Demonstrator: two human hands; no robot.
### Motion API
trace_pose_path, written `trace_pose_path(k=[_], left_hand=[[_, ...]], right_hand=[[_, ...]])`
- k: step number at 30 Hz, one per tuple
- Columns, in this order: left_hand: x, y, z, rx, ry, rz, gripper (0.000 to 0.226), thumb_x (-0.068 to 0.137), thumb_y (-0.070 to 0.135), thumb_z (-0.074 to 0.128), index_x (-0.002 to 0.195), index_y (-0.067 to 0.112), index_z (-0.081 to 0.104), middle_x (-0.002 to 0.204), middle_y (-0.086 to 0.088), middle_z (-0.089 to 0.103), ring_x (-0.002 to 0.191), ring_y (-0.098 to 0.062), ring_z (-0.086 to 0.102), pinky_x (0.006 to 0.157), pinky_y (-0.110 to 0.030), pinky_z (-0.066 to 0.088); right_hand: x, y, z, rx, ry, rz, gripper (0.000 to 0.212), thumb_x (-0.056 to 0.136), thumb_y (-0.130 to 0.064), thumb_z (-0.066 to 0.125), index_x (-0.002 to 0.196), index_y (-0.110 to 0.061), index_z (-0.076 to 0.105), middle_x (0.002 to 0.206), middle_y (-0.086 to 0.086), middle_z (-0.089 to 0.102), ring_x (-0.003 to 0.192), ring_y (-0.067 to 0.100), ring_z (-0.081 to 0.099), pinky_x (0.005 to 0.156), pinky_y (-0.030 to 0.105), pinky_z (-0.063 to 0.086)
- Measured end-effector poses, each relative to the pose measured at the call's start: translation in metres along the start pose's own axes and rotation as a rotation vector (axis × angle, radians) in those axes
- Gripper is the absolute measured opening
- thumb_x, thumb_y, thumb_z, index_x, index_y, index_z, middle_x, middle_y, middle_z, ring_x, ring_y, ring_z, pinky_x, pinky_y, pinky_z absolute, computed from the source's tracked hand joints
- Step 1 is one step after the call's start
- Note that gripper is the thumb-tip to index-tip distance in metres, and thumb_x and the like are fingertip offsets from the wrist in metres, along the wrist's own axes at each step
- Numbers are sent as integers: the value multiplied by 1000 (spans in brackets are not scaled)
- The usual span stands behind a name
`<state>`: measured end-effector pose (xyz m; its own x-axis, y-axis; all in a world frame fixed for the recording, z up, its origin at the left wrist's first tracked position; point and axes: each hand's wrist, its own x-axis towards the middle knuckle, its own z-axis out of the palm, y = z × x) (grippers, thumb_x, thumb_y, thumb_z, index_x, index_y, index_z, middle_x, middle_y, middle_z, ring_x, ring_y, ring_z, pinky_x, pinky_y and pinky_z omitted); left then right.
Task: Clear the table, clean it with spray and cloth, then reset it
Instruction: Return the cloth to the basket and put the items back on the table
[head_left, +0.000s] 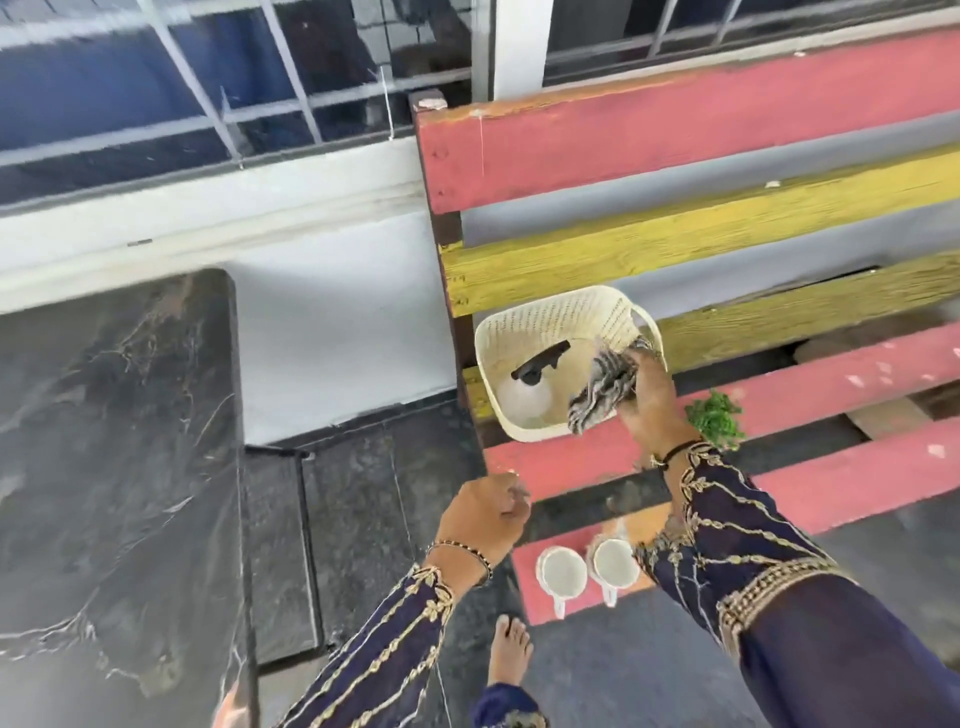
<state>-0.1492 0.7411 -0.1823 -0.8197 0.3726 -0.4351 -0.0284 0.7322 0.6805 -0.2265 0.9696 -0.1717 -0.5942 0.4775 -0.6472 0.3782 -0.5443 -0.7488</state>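
Observation:
My right hand (652, 395) grips a grey striped cloth (602, 389) over the right side of a cream plastic basket (550, 317) that stands on the bench. Inside the basket lies a white spray bottle (522, 400) with a black trigger head. My left hand (485, 514) hangs in the air with loosely curled fingers and holds nothing, just left of the bench's end. The dark marble table (114, 441) fills the left of the view. Two white cups (561, 571) stand on the bench's near slat.
The bench (675, 140) has pink and yellow wooden slats with gaps between them. A small green plant (717, 418) sits on it to the right of my hand. A white ledge and window bars run behind. My bare foot (511, 649) stands on the dark floor.

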Motion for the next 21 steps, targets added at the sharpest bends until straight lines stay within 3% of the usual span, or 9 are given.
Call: trace_pose_path(k=[1,3,6,9,13,15,19,21], left_hand=[[2,-4,7,12,-16,-21,22,92,20,53,105,10,68,105,-5,74,98,-22,69,87,-34,54],[3,-11,18,27,-44,-43,21,92,22,53,103,14,69,106,-2,74,96,-16,70,87,-30,55],[9,-17,34,43,-86,-66,21,93,22,53,105,18,70,107,1,73,96,-12,69,88,-28,55],[15,-20,48,68,-135,-99,23,93,23,52,107,17,69,109,-2,73,100,-17,68,90,-33,55],[21,-23,67,152,-213,-134,26,93,23,51,113,16,65,116,-6,70,106,-24,66,92,-39,54],[21,-25,78,236,-261,-152,30,93,24,50,122,17,59,119,-8,68,109,-27,65,93,-42,53],[21,-30,103,401,-329,-166,41,96,30,46,136,21,43,121,-13,64,110,-34,63,89,-42,53],[22,-33,114,434,-327,-169,43,97,31,46,139,24,37,122,-14,63,110,-35,64,87,-42,52]], right_hand=[[6,4,-7,6,-1,-1,20,106,-15,44,106,-14,63,116,9,56,68,4,68,64,20,56],[10,19,-21,10,-2,4,24,107,-15,47,126,-7,59,123,8,61,92,14,69,82,26,59],[8,45,-43,64,-2,62,17,106,-14,52,117,-6,61,123,12,64,112,24,66,100,35,54],[-5,69,-61,84,6,51,13,104,-10,52,100,-7,64,114,17,70,107,27,69,93,31,57],[-15,100,-87,54,15,27,6,99,-3,58,100,-2,64,107,21,71,104,31,70,91,29,60],[-19,118,-101,-30,-17,12,8,96,0,62,103,-2,66,102,17,72,102,31,69,91,28,60],[-24,149,-124,-420,-7,-2,19,88,-4,74,105,-11,70,108,9,75,108,30,70,102,42,53],[-29,160,-134,-639,-38,-24,28,86,-9,78,112,-16,70,114,2,75,110,20,69,99,35,51]])
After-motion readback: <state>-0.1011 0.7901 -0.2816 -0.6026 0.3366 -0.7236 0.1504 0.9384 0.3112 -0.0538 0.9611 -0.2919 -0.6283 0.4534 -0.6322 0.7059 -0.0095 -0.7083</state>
